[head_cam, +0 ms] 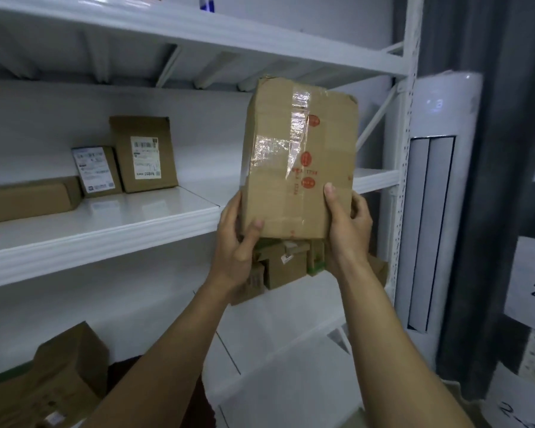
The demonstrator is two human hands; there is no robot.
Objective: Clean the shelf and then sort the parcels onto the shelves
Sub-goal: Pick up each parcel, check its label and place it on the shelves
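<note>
A tall brown cardboard parcel [297,162] with clear tape and red round stamps is held upright in front of the white middle shelf [112,223]. My left hand [238,242] grips its lower left corner, thumb on the front face. My right hand [348,227] grips its lower right edge, thumb up the front. The parcel's bottom hangs just below the shelf's front lip.
Two labelled boxes [144,152] [98,171] stand at the back left of the middle shelf, beside a flat brown parcel [28,200]. Several small boxes [286,265] sit on the lower shelf behind my hands. Another carton [59,375] lies bottom left. A white upright unit [433,193] stands right of the rack.
</note>
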